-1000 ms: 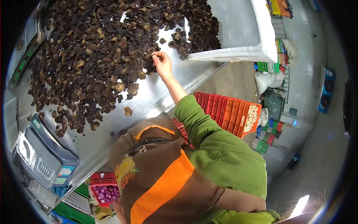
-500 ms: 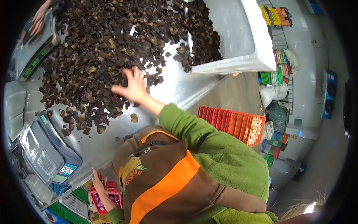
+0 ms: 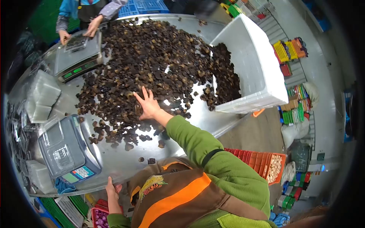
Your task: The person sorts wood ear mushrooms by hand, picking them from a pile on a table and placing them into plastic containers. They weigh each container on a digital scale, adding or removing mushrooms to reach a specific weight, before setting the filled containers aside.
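Dark brown mushroom-like pieces (image 3: pixel 152 57) lie in a wide heap on the metal table (image 3: pixel 190 131). My right hand (image 3: pixel 149 107) rests on the near part of this heap, its fingers spread and nothing gripped. Down at the table's near edge is my left hand (image 3: pixel 112 191), thumb and fingers apart, with nothing visible in it. More dark pieces spill from the mouth of a white foam box (image 3: pixel 266 72), which lies on its side at the right of the heap.
A scale with clear trays (image 3: pixel 68 148) stands at the left, near stacked clear trays (image 3: pixel 42 95). Farther back, a co-worker's hands (image 3: pixel 93 26) hold a clear tray over another scale (image 3: pixel 78 57). Red crates (image 3: pixel 254 161) stand on the floor at right; a basket of purple items (image 3: pixel 101 218) is below.
The view has shifted, bringing more of the co-worker and the far table edge into sight. My right hand still lies on the heap, fingers now spread wider. My left hand remains by the edge.
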A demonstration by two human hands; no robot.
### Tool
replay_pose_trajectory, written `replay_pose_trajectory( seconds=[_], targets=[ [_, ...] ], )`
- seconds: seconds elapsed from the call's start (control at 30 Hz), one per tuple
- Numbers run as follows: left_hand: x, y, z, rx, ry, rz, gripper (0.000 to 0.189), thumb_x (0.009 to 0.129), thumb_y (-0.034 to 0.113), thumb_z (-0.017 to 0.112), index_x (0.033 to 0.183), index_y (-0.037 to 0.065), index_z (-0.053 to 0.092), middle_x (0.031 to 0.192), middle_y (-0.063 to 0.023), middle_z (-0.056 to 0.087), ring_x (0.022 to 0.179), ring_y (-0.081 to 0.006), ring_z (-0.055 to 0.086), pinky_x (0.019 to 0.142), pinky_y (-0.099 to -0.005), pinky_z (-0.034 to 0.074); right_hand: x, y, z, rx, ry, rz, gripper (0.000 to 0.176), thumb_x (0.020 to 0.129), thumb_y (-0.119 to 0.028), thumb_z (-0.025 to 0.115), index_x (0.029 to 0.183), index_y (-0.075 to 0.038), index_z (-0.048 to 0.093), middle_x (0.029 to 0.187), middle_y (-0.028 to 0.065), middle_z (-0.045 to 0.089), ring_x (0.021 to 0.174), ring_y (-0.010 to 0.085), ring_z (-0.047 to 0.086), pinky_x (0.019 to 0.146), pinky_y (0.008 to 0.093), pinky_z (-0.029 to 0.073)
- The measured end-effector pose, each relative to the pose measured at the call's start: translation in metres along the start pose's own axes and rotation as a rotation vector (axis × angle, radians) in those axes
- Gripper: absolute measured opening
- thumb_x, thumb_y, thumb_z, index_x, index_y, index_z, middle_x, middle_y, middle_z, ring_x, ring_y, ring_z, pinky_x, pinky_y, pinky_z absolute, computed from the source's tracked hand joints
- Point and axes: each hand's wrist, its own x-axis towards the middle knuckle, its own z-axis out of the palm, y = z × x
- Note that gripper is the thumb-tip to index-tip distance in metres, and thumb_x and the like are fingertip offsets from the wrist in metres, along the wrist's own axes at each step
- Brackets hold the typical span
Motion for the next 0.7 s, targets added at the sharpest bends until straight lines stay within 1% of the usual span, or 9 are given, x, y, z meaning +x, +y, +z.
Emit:
replay_pose_trajectory(
  seconds=[0.13, 0.2, 0.27, 0.33, 0.43, 0.47, 0.57, 0.67, 0.7],
  targets=[
    [0.0, -0.01, -0.003, 0.027, -0.02, -0.021, 0.056, 0.088, 0.046, 0.062, 0.118, -0.001, 0.053, 0.101, -0.0157, 0.064, 0.078, -0.0287, 0.067, 0.066, -0.0419, 0.056, -0.011, -0.021, 0.011, 0.043, 0.106, -0.039, 0.095, 0.051, -0.018, 0.081, 0.137, -0.02, 0.039, 0.132, 0.0203, 0.037, 0.116, 0.0445, 0.044, 0.084, 0.0491, 0.053],
    [0.0, -0.006, -0.012, 0.028, -0.01, -0.018, 0.056, 0.089, 0.045, 0.062, 0.117, -0.003, 0.053, 0.1, -0.0165, 0.065, 0.08, -0.0286, 0.067, 0.067, -0.0409, 0.056, -0.019, -0.026, 0.025, 0.082, 0.165, 0.057, 0.081, 0.054, -0.018, 0.08, 0.129, -0.017, 0.048, 0.131, 0.0209, 0.037, 0.117, 0.0413, 0.045, 0.087, 0.0483, 0.052],
    [-0.004, 0.0, -0.027, 0.226, -0.288, -0.076, 0.061, 0.09, 0.045, 0.06, 0.125, -0.003, 0.048, 0.105, -0.0202, 0.064, 0.087, -0.0327, 0.066, 0.076, -0.0417, 0.054, -0.018, -0.029, 0.038, 0.045, 0.193, 0.142, 0.074, 0.057, -0.016, 0.077, 0.126, -0.015, 0.05, 0.129, 0.0217, 0.039, 0.114, 0.0413, 0.049, 0.085, 0.0478, 0.052],
    [-0.004, 0.008, -0.055, 0.326, -0.337, -0.055, 0.055, 0.091, 0.04, 0.06, 0.123, -0.004, 0.052, 0.101, -0.018, 0.065, 0.086, -0.0281, 0.066, 0.077, -0.0377, 0.054, -0.023, -0.04, 0.038, 0.09, 0.24, 0.23, 0.066, 0.06, -0.015, 0.075, 0.122, -0.016, 0.053, 0.124, 0.0175, 0.045, 0.108, 0.0379, 0.054, 0.085, 0.045, 0.051],
    [-0.01, 0.039, -0.098, 0.83, -0.621, 0.186, 0.045, 0.091, 0.033, 0.063, 0.116, -0.004, 0.058, 0.097, -0.0097, 0.066, 0.083, -0.0166, 0.064, 0.071, -0.0284, 0.053, -0.029, -0.049, 0.034, 0.181, 0.298, 0.326, 0.052, 0.062, -0.02, 0.074, 0.111, -0.016, 0.057, 0.116, 0.015, 0.048, 0.105, 0.0371, 0.056, 0.085, 0.0439, 0.05],
    [-0.036, 0.056, -0.108, 0.736, -0.581, 0.362, 0.036, 0.09, 0.032, 0.063, 0.086, -0.004, 0.061, 0.075, -0.0059, 0.062, 0.062, -0.0136, 0.057, 0.055, -0.029, 0.046, -0.034, -0.051, 0.034, 0.177, 0.361, 0.332, 0.047, 0.061, -0.02, 0.074, 0.105, -0.015, 0.059, 0.115, 0.0154, 0.049, 0.103, 0.0378, 0.057, 0.085, 0.0439, 0.05],
    [-0.07, 0.116, -0.148, 0.602, -0.506, 0.383, 0.033, 0.09, 0.027, 0.064, 0.098, -0.004, 0.059, 0.082, -0.008, 0.064, 0.067, -0.0147, 0.062, 0.057, -0.0277, 0.049, -0.05, -0.065, 0.026, 0.215, 0.429, 0.475, 0.04, 0.06, -0.023, 0.076, 0.097, -0.016, 0.061, 0.117, 0.0134, 0.05, 0.098, 0.0369, 0.058, 0.083, 0.0441, 0.05],
    [-0.075, 0.166, -0.184, 0.296, -0.427, 0.629, 0.026, 0.088, 0.011, 0.065, 0.109, -0.002, 0.057, 0.09, -0.0085, 0.066, 0.074, -0.0134, 0.064, 0.061, -0.0237, 0.05, -0.065, -0.094, 0.016, 0.138, 0.425, 0.599, 0.037, 0.061, -0.023, 0.076, 0.095, -0.016, 0.061, 0.115, 0.0127, 0.051, 0.097, 0.035, 0.059, 0.083, 0.044, 0.049],
    [-0.077, 0.181, -0.19, 0.181, -0.367, 0.712, 0.026, 0.088, 0.008, 0.064, 0.11, -0.001, 0.056, 0.09, -0.0077, 0.065, 0.073, -0.0131, 0.064, 0.061, -0.0237, 0.05, -0.063, -0.097, 0.02, 0.191, 0.551, 0.55, 0.031, 0.063, -0.02, 0.074, 0.091, -0.014, 0.062, 0.11, 0.0132, 0.053, 0.095, 0.035, 0.059, 0.084, 0.0427, 0.049]
  ],
)
